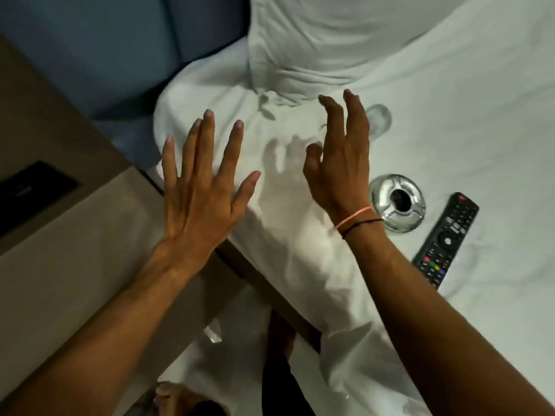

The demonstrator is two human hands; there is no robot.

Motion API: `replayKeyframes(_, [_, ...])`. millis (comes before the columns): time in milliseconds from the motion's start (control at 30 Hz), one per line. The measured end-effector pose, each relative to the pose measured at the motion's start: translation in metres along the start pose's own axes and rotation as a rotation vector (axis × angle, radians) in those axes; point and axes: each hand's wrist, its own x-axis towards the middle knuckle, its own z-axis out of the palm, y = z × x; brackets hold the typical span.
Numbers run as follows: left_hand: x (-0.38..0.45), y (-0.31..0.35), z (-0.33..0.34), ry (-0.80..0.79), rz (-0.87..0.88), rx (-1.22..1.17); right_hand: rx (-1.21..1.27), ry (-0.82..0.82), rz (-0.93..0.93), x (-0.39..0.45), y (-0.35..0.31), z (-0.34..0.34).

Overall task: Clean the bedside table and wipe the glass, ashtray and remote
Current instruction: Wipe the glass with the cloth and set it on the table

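— What's hard to make out here?

— The clear drinking glass (379, 119), mostly. It sits on the white bed sheet (468, 121) just behind the right hand (341, 172), and the fingers (354, 115) cover part of it; it may be lying on its side, but the blur leaves that unsure. The brown bedside desk (60, 256) runs off the left edge, with a dark panel (33, 193) set in it, also cut off.

— And the hands?

— Both bare, both spread wide, holding nothing. The left hand (198, 187) hovers palm down over the bed's corner beside the desk. The right one, with pink and black bands at the wrist, has its fingers loosely curved above the sheet.

— The other things?

— The round shiny metal ashtray (397, 202) rests on the sheet just right of the right wrist, which overlaps its near rim. The black remote control with coloured buttons (446, 239) lies beside the ashtray, apart from it, long axis running from lower left to upper right, red-buttoned end pointing up towards the white pillow (330, 37).
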Motion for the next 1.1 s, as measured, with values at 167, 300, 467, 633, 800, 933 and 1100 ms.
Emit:
replayKeyframes(167, [0.025, 0.029, 0.020, 0.032, -0.035, -0.020, -0.195, -0.497, -0.169, 0.054, 0.070, -0.036])
replayKeyframes(300, [0.005, 0.009, 0.032, 0.020, -0.030, 0.000, -0.347, -0.643, -0.382, 0.090, 0.085, -0.035])
replayKeyframes(467, [-0.032, -0.030, 0.030, 0.057, -0.116, 0.043, -0.143, -0.655, -0.341, 0.105, 0.056, -0.030])
replayKeyframes(633, [-0.101, -0.087, 0.007, 0.090, -0.324, 0.102, 0.474, -0.665, -0.327, 0.046, -0.040, -0.005])
replayKeyframes(800, [-0.220, -0.148, -0.014, -0.082, -0.464, 0.223, 1.076, -0.970, -0.132, -0.054, -0.141, 0.048])
replayKeyframes(933, [-0.315, -0.203, -0.031, -0.205, -0.685, 0.290, 1.105, -1.251, 0.321, -0.142, -0.200, 0.104])
replayKeyframes(1100, [-0.414, -0.228, -0.035, -0.392, -0.861, 0.240, 1.185, -1.451, 0.788, -0.222, -0.240, 0.150])
